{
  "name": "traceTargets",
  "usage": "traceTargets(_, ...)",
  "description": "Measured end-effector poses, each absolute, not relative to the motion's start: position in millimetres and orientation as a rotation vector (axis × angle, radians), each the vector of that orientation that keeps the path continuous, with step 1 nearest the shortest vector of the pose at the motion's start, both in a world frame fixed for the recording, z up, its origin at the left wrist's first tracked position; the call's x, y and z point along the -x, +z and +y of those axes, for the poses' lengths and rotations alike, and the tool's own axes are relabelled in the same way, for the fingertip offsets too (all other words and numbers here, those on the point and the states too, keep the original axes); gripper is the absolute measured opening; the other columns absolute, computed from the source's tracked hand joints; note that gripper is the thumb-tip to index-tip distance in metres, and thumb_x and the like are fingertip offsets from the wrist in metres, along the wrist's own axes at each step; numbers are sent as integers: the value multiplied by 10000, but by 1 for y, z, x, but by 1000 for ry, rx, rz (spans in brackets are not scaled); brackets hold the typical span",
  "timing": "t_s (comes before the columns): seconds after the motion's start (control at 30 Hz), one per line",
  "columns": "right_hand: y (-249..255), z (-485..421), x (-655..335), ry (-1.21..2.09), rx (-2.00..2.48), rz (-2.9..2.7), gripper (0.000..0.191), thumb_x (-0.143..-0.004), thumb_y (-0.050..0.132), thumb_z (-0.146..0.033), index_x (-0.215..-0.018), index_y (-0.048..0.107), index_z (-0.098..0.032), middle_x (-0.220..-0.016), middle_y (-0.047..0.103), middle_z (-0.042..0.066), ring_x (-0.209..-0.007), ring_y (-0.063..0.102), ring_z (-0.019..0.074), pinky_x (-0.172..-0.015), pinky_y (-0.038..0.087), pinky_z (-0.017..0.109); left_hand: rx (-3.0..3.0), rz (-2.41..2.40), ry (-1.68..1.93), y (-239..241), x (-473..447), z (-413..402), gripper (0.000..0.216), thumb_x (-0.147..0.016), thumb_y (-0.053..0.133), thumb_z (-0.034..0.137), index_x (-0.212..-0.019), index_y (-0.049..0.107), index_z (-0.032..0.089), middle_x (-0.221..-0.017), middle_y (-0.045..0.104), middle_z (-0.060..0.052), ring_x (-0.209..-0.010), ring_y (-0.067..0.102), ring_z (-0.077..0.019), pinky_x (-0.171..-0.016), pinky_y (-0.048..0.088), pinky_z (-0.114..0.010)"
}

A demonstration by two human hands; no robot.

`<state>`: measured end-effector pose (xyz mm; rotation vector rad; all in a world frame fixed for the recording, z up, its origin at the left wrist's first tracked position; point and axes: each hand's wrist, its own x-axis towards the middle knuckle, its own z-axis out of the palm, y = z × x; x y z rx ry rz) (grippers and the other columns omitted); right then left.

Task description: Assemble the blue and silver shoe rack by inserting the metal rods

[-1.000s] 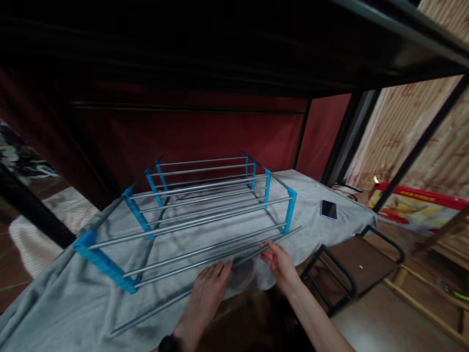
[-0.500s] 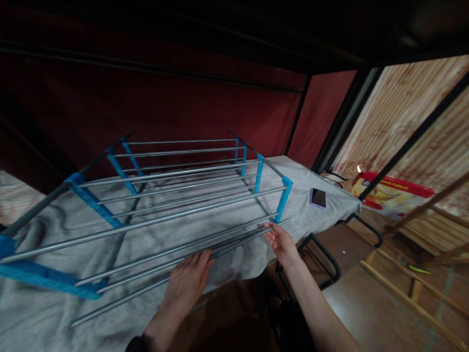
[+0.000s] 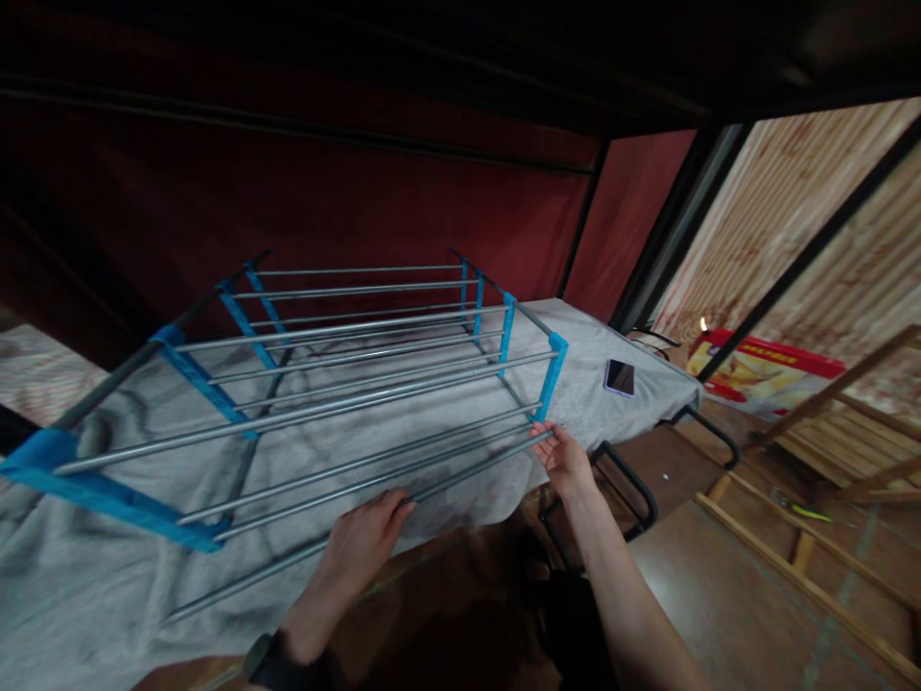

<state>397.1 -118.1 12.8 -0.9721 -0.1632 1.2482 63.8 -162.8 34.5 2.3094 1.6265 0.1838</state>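
A metal tube (image 3: 245, 582) runs along the near side of a rack (image 3: 309, 411) built from grey tubes and blue plastic brackets. My left hand (image 3: 364, 539) is closed around the middle of this tube. Near the tube's right end, my right hand (image 3: 565, 461) grips it with thumb and fingers, just below the front right blue bracket (image 3: 551, 379). The tube's left end lies apart from the front left blue bracket (image 3: 122, 499), over the bedding. A dark watch (image 3: 263, 657) is on my left wrist.
Grey bedding (image 3: 446, 513) lies under the rack, with a phone (image 3: 620, 377) to the right. Black metal tubing (image 3: 637, 489) juts out beside the bed. Farther right are a red and yellow box (image 3: 767, 369) and a wooden frame (image 3: 798, 552) on the floor.
The tube has separated from the rack's bottom bars, its left part shifting toward me. Both hands keep hold of it, the right slightly higher. The view has shifted a little.
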Motion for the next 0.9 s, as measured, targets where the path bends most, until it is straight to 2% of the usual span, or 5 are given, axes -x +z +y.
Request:
traceTargets(0.2, 12, -135, -375, 1275, 975, -255, 83, -882, 576, -201, -844, 648, -186, -846, 738, 44, -702, 692, 128, -649, 571, 216, -2139, 1574, 316, 32, -64, -173, 199, -915, 449, 414, -999, 519, 248, -913, 685, 2, -855, 659, -188, -719, 440, -279)
traceTargets(0.3, 11, -142, -359, 1302, 968, -280, 4, -835, 650, -184, -832, 651, -181, -864, 742, 49, -727, 695, 133, -670, 582, 229, -2164, 1532, 364, 31, -64, -173, 156, -922, 419, 371, -940, 510, 245, -912, 674, 1, -857, 644, -175, -745, 445, -274)
traceTargets(0.53, 6, -137, -339, 1335, 962, -335, 123, -752, 737, -139, -805, 631, -173, -868, 743, 55, -705, 692, 129, -674, 594, 233, -2199, 1517, 376, 24, -71, -163, 290, -967, 303, 377, -953, 554, 232, -947, 696, -35, -872, 657, -190, -760, 450, -293)
traceTargets(0.63, 4, -136, -341, 1350, 971, -335, 151, -729, 759, -139, -802, 631, -173, -854, 741, 53, -686, 691, 132, -655, 595, 230, -2184, 1486, 334, 24, -75, -161, 272, -955, 348, 393, -956, 571, 236, -935, 703, -27, -893, 662, -189, -757, 453, -278)
traceTargets(0.9, 4, -132, -382, 1257, 984, -291, 47, -846, 648, -221, -820, 643, -183, -805, 733, 44, -674, 683, 131, -663, 589, 235, -2185, 1567, 260, 21, -66, -166, 275, -924, 422, 384, -1050, 622, 244, -1049, 716, -34, -967, 661, -202, -813, 471, -295)
